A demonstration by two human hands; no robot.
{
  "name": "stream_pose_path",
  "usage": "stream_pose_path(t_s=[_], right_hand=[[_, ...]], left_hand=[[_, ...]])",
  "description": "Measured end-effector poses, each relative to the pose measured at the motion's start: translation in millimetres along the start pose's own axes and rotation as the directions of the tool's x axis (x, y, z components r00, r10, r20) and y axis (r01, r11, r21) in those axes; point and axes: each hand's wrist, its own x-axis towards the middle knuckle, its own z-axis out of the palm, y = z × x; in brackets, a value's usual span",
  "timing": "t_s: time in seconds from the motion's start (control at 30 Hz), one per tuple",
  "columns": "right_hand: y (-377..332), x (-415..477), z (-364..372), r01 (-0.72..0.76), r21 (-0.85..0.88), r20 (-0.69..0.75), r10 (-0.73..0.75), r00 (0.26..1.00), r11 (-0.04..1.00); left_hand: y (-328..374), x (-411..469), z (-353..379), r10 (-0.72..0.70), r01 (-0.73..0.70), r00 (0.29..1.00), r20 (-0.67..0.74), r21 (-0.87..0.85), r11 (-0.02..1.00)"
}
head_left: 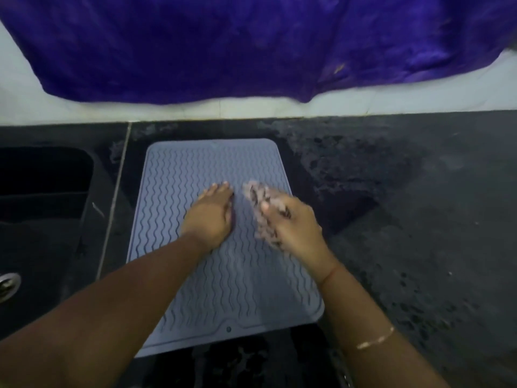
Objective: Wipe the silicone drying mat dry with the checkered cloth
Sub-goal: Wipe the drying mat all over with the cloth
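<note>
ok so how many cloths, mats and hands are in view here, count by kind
cloths: 2, the checkered cloth bunched in the right hand, and a purple cloth hanging at the back
mats: 1, the grey silicone mat
hands: 2, the left hand lies flat on the mat
total: 5

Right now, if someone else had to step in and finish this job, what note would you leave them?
Left hand: flat on the silicone drying mat, palm down, steadying it, holding nothing.
Right hand: gripping the bunched checkered cloth on the mat's right middle; the cloth is blurred, so it seems mid-wipe.
The mat lies flat on the dark counter, right of the sink.
Done: cannot tell how much is dry.
Left: wipe the whole ribbed surface and its rim, near edge included.
</note>
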Motion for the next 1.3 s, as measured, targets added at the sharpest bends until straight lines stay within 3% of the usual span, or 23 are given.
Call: stream_pose_path(t_s=[0.07, 0.13, 0.17, 0.23, 0.3, 0.37, 0.43, 0.5, 0.6, 0.77, 0.9, 1.0, 1.13, 1.3], right_hand=[[-13, 40, -4, -0.122, 0.256, 0.067, 0.108, 0.992, 0.959], [-15, 78, -6, -0.257, 0.307, 0.129, 0.227, 0.965, 0.917], [-13, 93, -5, -0.28, 0.197, 0.094, 0.266, 0.959, 0.94], [-5, 110, -2, -0.257, -0.118, -0.168, 0.236, 0.957, 0.959], [-7, 107, 9, -0.111, -0.249, -0.358, 0.015, 0.934, 0.962], [-8, 100, 28, 0.021, -0.46, -0.242, -0.148, 0.959, 0.887], [7, 96, 52, 0.088, -0.725, -0.042, -0.171, 0.984, 0.683], [25, 101, 64, 0.093, -0.82, -0.023, -0.195, 0.981, 0.565], [31, 125, 65, 0.033, -0.83, -0.15, -0.28, 0.948, 0.557], [17, 194, 62, -0.094, -0.84, -0.219, -0.174, 0.96, 0.535], [-2, 233, 69, -0.113, -0.899, -0.154, -0.063, 0.986, 0.424], [-9, 213, 67, -0.03, -0.93, -0.066, -0.086, 0.994, 0.366], [5, 137, 64, 0.109, -0.912, 0.051, -0.155, 0.987, 0.394], [23, 139, 62, 0.05, -0.886, -0.079, -0.257, 0.963, 0.461]], left_hand=[[0, -1, 0, 0.018, -0.018, 0.999, -0.037, 0.017, 1.0], [1, -1, -1, 0.035, -0.035, 0.998, -0.052, 0.015, 0.999], [1, -1, -2, 0.041, -0.04, 0.998, -0.053, 0.016, 0.999], [1, -1, -3, 0.05, -0.049, 0.998, -0.047, 0.037, 0.998], [0, 0, -3, 0.051, -0.048, 0.997, -0.05, 0.062, 0.997], [1, 0, -3, 0.06, -0.057, 0.997, -0.043, 0.086, 0.995], [1, 1, -3, 0.06, -0.057, 0.998, -0.023, 0.089, 0.994], [-1, 2, -1, 0.043, -0.042, 0.999, -0.005, 0.111, 0.993], [-2, 4, 1, 0.033, -0.032, 0.999, 0.002, 0.142, 0.989], [0, 3, -2, 0.036, -0.037, 0.999, 0.012, 0.145, 0.989], [2, 3, -5, 0.021, -0.02, 1.0, -0.007, 0.157, 0.987], [2, 5, -4, 0.007, -0.006, 1.0, -0.007, 0.139, 0.99], [-1, 6, -1, 0.013, -0.012, 1.0, -0.003, 0.132, 0.991], [0, 5, 0, 0.011, -0.01, 1.0, -0.005, 0.113, 0.994]])
